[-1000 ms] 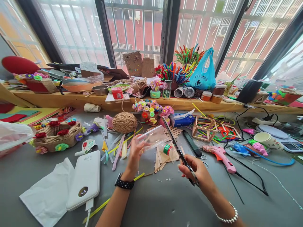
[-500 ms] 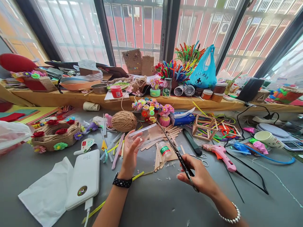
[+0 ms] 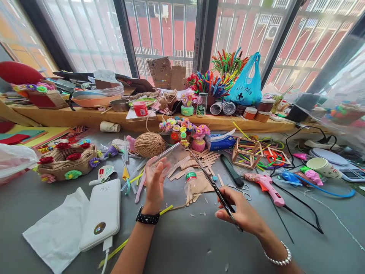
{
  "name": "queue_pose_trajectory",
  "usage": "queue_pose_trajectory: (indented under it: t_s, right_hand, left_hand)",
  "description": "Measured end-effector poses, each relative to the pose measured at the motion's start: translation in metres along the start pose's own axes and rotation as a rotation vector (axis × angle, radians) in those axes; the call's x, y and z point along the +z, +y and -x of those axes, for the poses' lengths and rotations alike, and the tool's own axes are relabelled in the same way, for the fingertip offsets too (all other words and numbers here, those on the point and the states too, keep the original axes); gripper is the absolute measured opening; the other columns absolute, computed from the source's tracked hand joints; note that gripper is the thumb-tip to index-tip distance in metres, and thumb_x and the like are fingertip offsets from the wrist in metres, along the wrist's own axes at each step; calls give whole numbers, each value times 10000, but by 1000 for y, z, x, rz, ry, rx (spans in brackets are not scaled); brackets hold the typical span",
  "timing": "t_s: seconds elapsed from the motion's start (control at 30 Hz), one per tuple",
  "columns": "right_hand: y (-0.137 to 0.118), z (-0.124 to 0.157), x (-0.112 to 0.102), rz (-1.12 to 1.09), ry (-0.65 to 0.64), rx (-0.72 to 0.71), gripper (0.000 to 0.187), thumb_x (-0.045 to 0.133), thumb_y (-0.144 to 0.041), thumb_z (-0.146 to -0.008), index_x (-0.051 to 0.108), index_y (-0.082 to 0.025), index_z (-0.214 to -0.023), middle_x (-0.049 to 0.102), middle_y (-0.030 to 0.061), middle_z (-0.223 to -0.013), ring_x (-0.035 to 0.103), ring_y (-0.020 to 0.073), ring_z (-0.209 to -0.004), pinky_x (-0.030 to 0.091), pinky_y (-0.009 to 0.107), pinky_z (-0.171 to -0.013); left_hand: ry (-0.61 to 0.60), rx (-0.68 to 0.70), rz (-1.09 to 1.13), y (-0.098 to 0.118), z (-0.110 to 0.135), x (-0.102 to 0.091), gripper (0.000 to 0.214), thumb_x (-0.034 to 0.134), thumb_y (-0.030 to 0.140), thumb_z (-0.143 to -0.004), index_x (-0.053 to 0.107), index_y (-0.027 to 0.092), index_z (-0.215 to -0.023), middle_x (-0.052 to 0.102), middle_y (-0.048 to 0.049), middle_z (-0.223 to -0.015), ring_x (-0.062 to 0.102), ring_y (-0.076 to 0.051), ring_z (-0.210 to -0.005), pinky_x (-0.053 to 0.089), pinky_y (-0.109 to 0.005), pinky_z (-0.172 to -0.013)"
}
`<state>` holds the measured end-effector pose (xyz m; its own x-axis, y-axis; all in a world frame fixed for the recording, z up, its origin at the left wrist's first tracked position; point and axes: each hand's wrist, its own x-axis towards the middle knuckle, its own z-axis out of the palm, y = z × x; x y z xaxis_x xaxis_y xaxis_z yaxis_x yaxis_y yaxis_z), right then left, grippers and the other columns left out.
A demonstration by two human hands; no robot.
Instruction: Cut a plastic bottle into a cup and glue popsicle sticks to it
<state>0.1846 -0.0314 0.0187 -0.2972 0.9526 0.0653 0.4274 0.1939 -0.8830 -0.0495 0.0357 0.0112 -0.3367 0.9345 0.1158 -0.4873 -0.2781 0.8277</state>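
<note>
My left hand (image 3: 154,188) grips a clear plastic piece (image 3: 172,155) between thumb and fingers, raised above the table. The piece is see-through with straight edges, and its exact shape is hard to make out. In my right hand (image 3: 243,213) is a pair of scissors (image 3: 224,201) with dark handles, the long blades pointing up and left. Their tips appear near the plastic's right edge; whether they touch I cannot tell. Below lies a clear bottle part (image 3: 191,183) with a green and white label, among wooden craft sticks (image 3: 209,158).
A twine ball (image 3: 149,145) and crocheted flowers (image 3: 178,129) stand behind my hands. To the right lie small scissors (image 3: 245,195) and a pink glue gun (image 3: 266,186) with its cord. A white power bank (image 3: 101,213) and a twine basket (image 3: 67,161) are at left.
The clear plastic piece has turned, its far edge now tilted higher. The labelled bottle part below sits slightly further left. My right hand with the scissors has shifted slightly right.
</note>
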Motion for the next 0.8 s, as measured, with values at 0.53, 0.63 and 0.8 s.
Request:
queue_pose_trajectory:
  t_s: [0.53,0.63,0.8]
  right_hand:
    - [2,-2,3,66,-4,-54,324,623,-457,-658,471,-172,-684,441,-35,-599,370,89,-547,336,207,-501]
    - [3,-2,5,89,7,-54,321,625,-453,-659,477,-170,-691,444,-36,-598,365,88,-548,332,205,-498]
    - [3,-1,10,115,24,-36,322,620,-457,-665,467,-174,-670,434,-42,-579,367,89,-537,322,207,-492]
  left_hand:
    - [-78,-71,-162,2,9,10,435,626,340,-666,479,202,-1052,598,-49,-1008,591,-173,-830,426,-339,-796]
    - [-87,-100,-156,-2,6,5,399,616,359,-673,503,189,-1016,596,-58,-1029,589,-186,-858,425,-337,-790]
    - [-92,-95,-168,-3,3,2,382,618,345,-681,499,195,-1011,584,-48,-1030,583,-177,-860,426,-330,-780]
